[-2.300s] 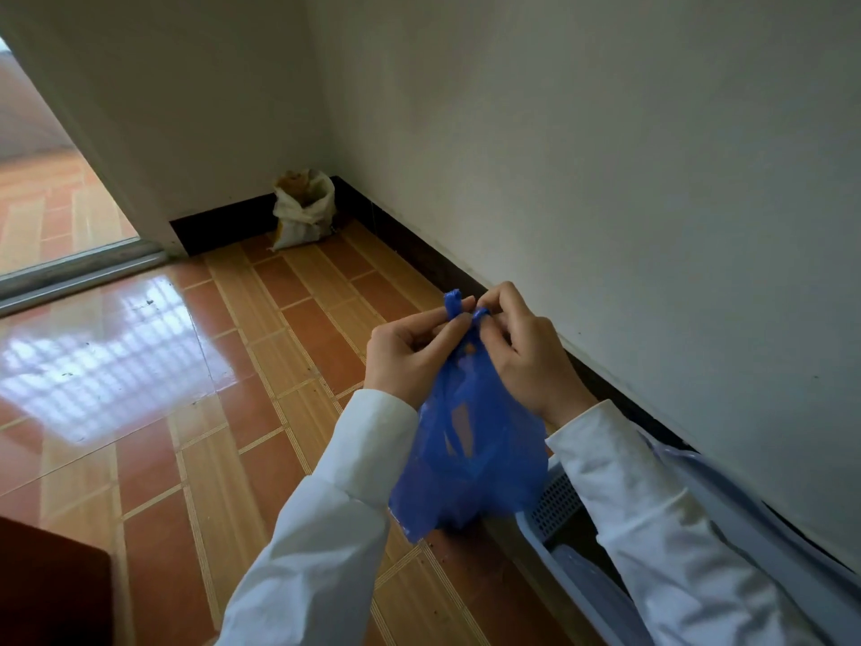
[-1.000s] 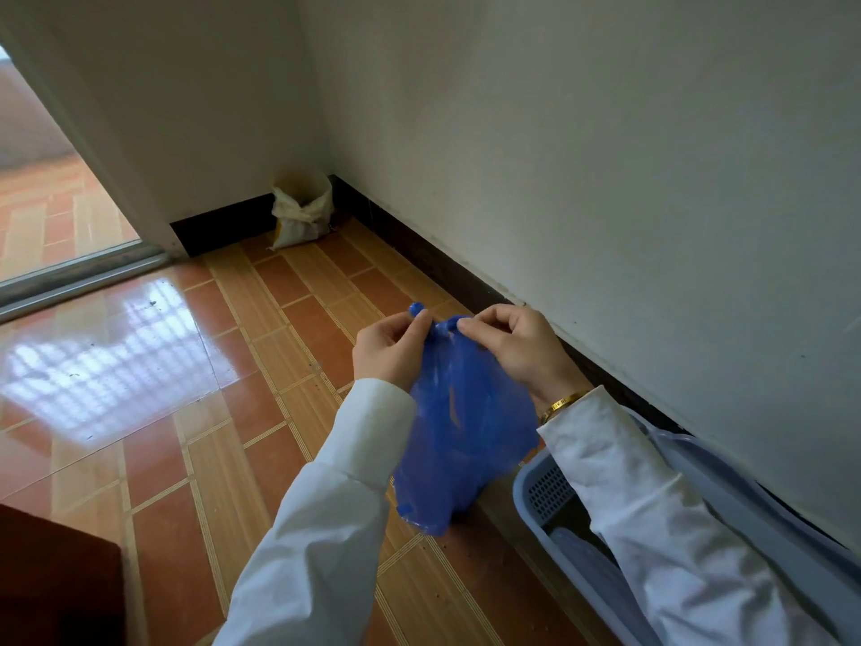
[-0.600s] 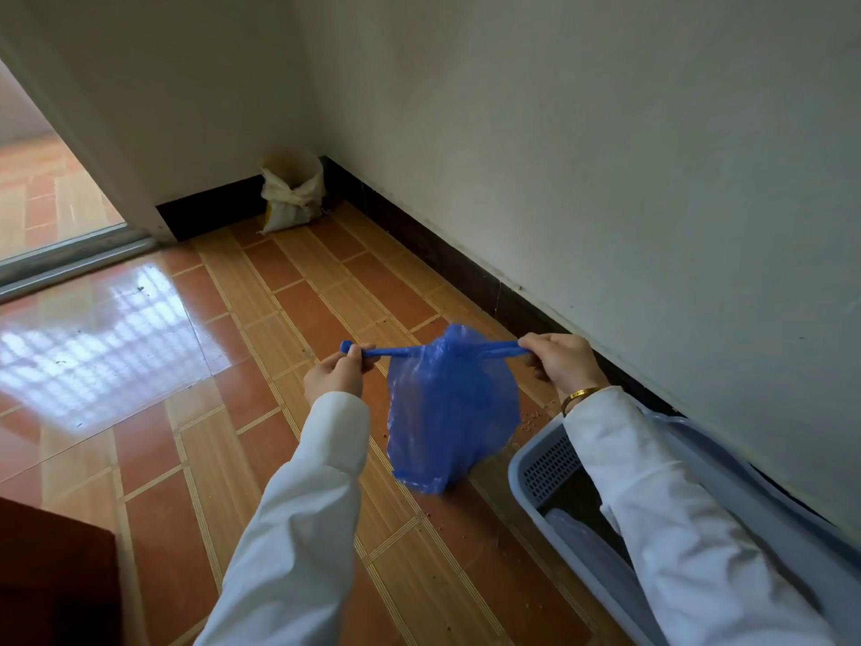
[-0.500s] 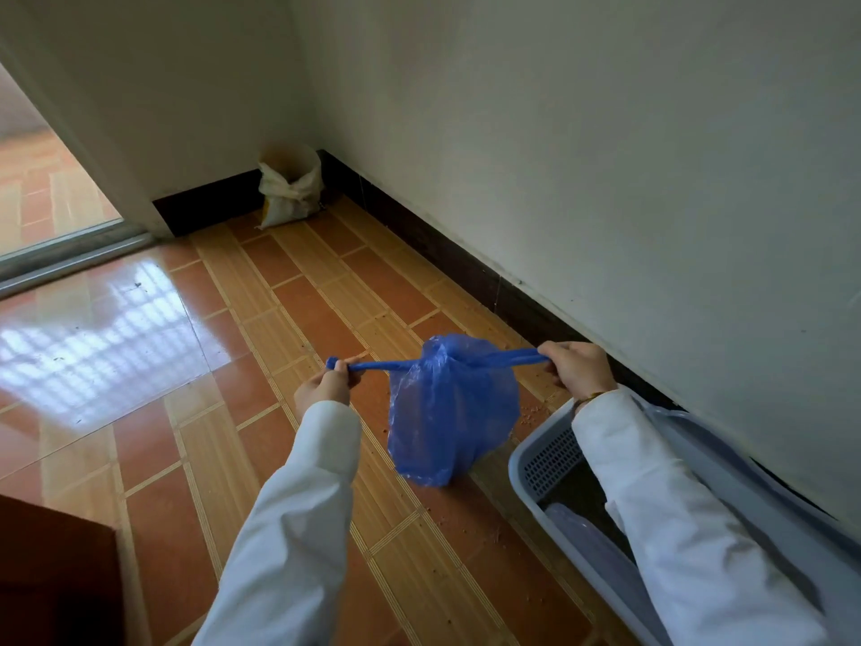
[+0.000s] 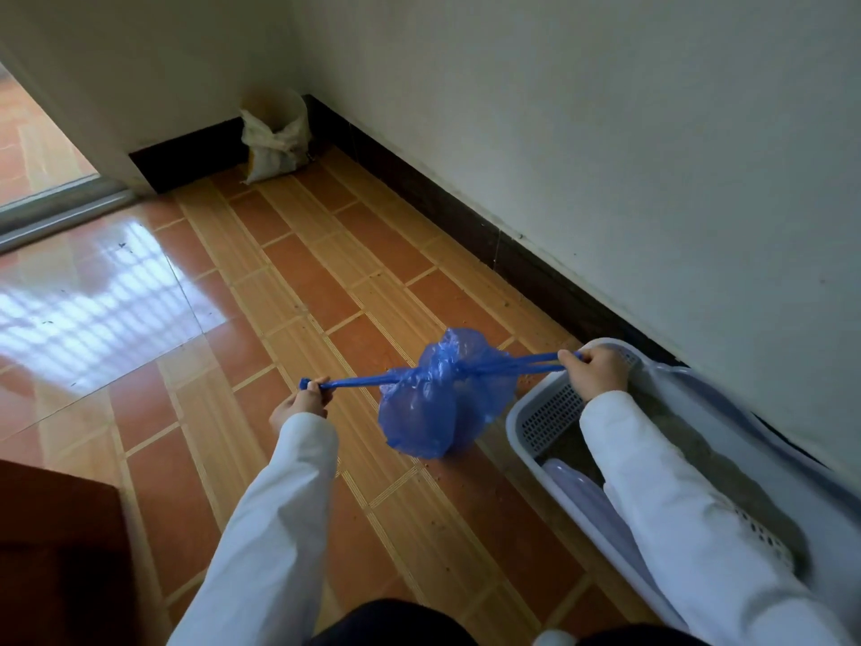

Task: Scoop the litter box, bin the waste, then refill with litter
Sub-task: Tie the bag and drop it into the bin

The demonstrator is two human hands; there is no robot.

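Observation:
A blue plastic bag [image 5: 431,403] hangs in the air between my hands, its neck cinched into a knot with a puff of plastic above it. My left hand [image 5: 300,403] grips the left handle, stretched taut. My right hand [image 5: 594,370] grips the right handle over the end of the litter box [image 5: 547,407]. The litter box is pale lavender with a perforated wall and stands on the floor against the right wall. A pale scoop [image 5: 584,494] lies inside it, partly hidden by my right sleeve.
A white sack [image 5: 275,142], open at the top, stands in the far corner. The floor is glossy orange tile with scattered litter grains near the box. A dark brown piece of furniture [image 5: 56,552] sits at the lower left. A doorway opens at the far left.
My hands have moved apart, pulling the bag's two handles out sideways and tightening the knot. The bag has dropped lower and the view has tilted down.

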